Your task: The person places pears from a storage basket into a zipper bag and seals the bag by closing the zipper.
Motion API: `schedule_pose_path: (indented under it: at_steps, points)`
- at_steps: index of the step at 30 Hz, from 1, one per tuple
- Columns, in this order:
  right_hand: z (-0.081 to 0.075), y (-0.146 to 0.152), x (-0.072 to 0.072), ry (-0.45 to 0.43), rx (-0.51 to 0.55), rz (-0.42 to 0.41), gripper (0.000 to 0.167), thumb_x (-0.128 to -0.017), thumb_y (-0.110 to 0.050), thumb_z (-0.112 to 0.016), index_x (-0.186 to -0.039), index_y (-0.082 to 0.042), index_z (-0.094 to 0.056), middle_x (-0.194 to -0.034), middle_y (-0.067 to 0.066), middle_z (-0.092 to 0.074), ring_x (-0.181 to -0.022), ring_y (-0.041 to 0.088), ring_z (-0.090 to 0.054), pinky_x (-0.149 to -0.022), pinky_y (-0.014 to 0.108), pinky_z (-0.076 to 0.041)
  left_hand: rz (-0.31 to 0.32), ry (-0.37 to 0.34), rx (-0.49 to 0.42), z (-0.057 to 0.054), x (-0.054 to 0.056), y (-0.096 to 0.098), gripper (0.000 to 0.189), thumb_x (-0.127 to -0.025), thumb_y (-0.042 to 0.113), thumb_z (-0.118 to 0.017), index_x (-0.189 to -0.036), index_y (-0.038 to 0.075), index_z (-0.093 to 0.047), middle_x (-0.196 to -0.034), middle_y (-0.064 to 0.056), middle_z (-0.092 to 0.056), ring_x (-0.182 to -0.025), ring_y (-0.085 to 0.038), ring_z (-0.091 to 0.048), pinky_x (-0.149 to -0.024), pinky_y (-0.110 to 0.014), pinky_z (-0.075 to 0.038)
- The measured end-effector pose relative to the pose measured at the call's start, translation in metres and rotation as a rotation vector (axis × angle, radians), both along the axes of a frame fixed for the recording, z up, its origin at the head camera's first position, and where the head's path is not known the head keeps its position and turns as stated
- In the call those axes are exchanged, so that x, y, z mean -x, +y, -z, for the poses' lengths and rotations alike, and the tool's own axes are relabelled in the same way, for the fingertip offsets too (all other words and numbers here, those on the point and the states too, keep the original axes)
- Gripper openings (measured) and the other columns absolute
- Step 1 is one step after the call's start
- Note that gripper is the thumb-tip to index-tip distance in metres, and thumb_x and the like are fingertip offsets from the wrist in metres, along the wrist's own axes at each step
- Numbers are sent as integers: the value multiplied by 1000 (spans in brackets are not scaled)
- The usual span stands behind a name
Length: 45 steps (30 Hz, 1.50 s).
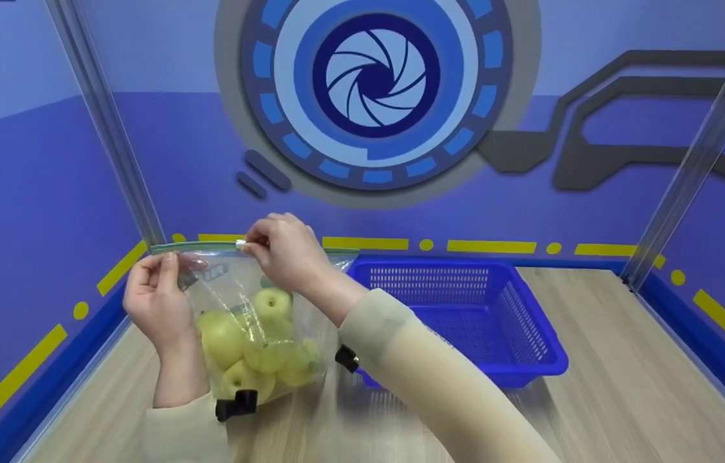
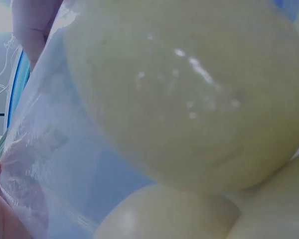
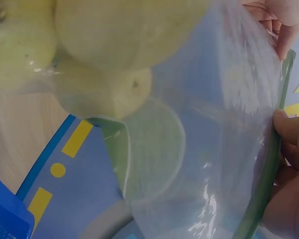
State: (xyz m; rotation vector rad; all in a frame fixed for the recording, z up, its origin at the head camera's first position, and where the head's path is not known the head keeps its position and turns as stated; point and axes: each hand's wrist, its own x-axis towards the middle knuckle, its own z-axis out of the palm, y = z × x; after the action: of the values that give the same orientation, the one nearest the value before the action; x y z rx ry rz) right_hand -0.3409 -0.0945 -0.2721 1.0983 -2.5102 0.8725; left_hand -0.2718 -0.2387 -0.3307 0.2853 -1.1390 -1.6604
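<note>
A clear zip bag [image 1: 220,292] hangs upright, bulging with several round yellow-green fruits [image 1: 222,341] in its lower part. Along its top runs a green zip strip [image 1: 195,247] with a small white slider [image 1: 240,244]. My left hand [image 1: 159,299] pinches the bag just below the strip, near its left corner. At the slider, my right hand [image 1: 288,254] pinches the top of the bag between thumb and bent fingers. The right wrist view has both hands at the green strip [image 3: 269,174]. Fruit [image 2: 189,99] seen through the plastic fills most of the left wrist view.
A blue plastic basket [image 1: 529,321] with slotted walls stands right of the bag on the wood-grain table [image 1: 619,373], partly behind my right forearm. Blue panels [image 1: 175,161] enclose the back and sides, with metal posts [image 1: 111,128] at the corners.
</note>
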Motion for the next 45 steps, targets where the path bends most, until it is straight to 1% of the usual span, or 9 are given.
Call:
schedule_pose_path:
  at_steps: [4,11,13,20,27,34,39,43,45]
  points:
    - [2,7,4,2,14,3,18,-100,-29,-68,-103,-14,-77,-98,-2,-71,-93,14,-58,-88,30,-47,10,10,-14,0,1,-1,13,-100,5,-64,-88,9,-67,-80,5,-69,-77,-10,-67,-79,-20,-55]
    - [6,18,10,25,43,-39,18,-99,-26,-69,-100,-10,-77,-98,3,-73,-93,18,-63,-94,32,-48,30,34,-22,1,0,-3,11,-100,5,-64,-89,7,-67,-77,3,-70,-76,-12,-68,-78,-21,-55]
    - [7,21,12,26,48,-44,17,-100,-25,-69,-99,-10,-77,-97,4,-73,-93,19,-62,-92,33,-49,27,30,-19,1,0,-3,11,-99,5,-64,-89,7,-67,-77,3,-70,-76,-12,-67,-77,-22,-55]
    - [9,31,19,10,62,-47,18,-100,-24,-68,-98,-8,-77,-96,6,-72,-91,20,-62,-95,36,-48,32,20,-47,1,1,-4,10,-99,6,-65,-89,7,-67,-77,3,-69,-75,-12,-67,-75,-21,-56]
    - [11,44,25,5,80,-57,18,-99,-22,-69,-98,-6,-77,-97,9,-72,-92,23,-63,-87,36,-51,36,1,-47,2,0,-6,8,-100,9,-65,-92,8,-67,-80,4,-70,-78,-12,-69,-80,-21,-57]
    - [13,55,29,-35,81,-49,18,-99,-22,-68,-98,-6,-77,-98,9,-70,-91,22,-62,-80,32,-53,36,26,-48,3,-1,-6,9,-100,9,-65,-91,8,-67,-78,3,-72,-77,-12,-70,-79,-21,-58]
    - [15,63,35,-46,111,-59,17,-98,-20,-71,-97,-4,-77,-99,11,-72,-89,23,-66,-79,32,-56,38,41,-26,4,-1,-7,10,-100,10,-64,-91,7,-66,-77,2,-72,-75,-13,-71,-77,-23,-58]
    - [18,71,41,-75,130,-58,16,-98,-18,-70,-98,-3,-77,-100,12,-72,-87,23,-69,-79,33,-58,40,52,-21,5,-2,-8,11,-101,9,-64,-91,5,-65,-77,1,-73,-73,-14,-71,-77,-24,-59]
    - [19,75,44,-87,138,-53,15,-98,-18,-71,-98,-4,-77,-100,12,-73,-87,22,-69,-78,33,-58,38,42,-18,6,-2,-8,11,-101,10,-64,-92,5,-65,-77,1,-73,-74,-13,-71,-78,-24,-58]
